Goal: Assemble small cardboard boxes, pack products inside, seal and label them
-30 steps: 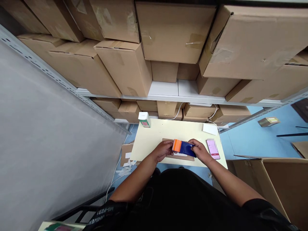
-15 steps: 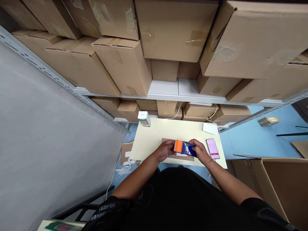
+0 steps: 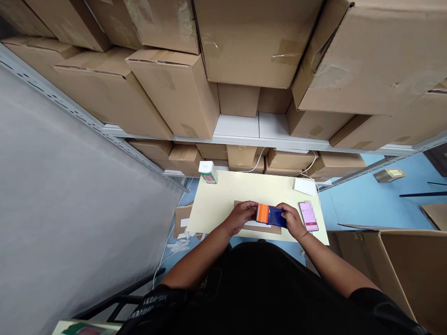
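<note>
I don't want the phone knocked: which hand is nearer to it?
Right. The right hand is just left of the phone, at the blue end of the packet; the left hand is farther left, at the orange end.

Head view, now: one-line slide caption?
Left hand and right hand hold an orange-and-blue packet over brown cardboard on a pale yellow table; smartphone at right.

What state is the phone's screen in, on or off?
On: the phone, lying on the table near the right hand, shows lit pink with a red bar toward its lower end.
</note>
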The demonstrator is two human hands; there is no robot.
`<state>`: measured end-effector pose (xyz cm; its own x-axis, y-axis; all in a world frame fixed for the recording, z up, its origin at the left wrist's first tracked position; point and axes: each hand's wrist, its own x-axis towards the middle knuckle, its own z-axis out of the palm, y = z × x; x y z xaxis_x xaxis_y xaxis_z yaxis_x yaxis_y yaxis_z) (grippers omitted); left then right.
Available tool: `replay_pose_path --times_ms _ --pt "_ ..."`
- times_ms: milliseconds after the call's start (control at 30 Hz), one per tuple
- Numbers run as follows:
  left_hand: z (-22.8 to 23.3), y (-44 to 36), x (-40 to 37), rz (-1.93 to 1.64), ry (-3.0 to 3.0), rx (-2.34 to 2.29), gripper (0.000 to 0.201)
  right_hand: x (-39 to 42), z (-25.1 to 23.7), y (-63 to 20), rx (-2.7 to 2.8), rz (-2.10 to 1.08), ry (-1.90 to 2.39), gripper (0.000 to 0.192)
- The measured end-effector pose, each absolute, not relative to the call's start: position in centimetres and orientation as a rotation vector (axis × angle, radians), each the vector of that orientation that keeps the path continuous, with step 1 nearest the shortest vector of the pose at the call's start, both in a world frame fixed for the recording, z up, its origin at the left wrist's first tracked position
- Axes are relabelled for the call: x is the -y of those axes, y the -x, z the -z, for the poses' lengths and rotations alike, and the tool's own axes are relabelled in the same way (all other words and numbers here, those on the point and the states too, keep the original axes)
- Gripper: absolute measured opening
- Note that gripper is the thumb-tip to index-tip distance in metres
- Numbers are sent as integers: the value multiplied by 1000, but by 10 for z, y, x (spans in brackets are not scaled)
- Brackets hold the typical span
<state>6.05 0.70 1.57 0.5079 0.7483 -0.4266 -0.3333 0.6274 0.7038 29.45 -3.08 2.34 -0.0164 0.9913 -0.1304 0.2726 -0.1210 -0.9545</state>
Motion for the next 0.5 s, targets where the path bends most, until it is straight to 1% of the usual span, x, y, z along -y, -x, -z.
replay_pose_path --times_ms 167,400,500 --pt "-14 -61 -8 -677 -540 -783 48 28 -20 -297 1349 -1208 1490 18" --pt "-21 -76 -15 -786 -552 -739 48 12 -7 -303 1038 -1381 1457 18" --pt "-19 -79 -19 -775 -527 -735 47 10 -3 -303 1005 -1389 1458 18"
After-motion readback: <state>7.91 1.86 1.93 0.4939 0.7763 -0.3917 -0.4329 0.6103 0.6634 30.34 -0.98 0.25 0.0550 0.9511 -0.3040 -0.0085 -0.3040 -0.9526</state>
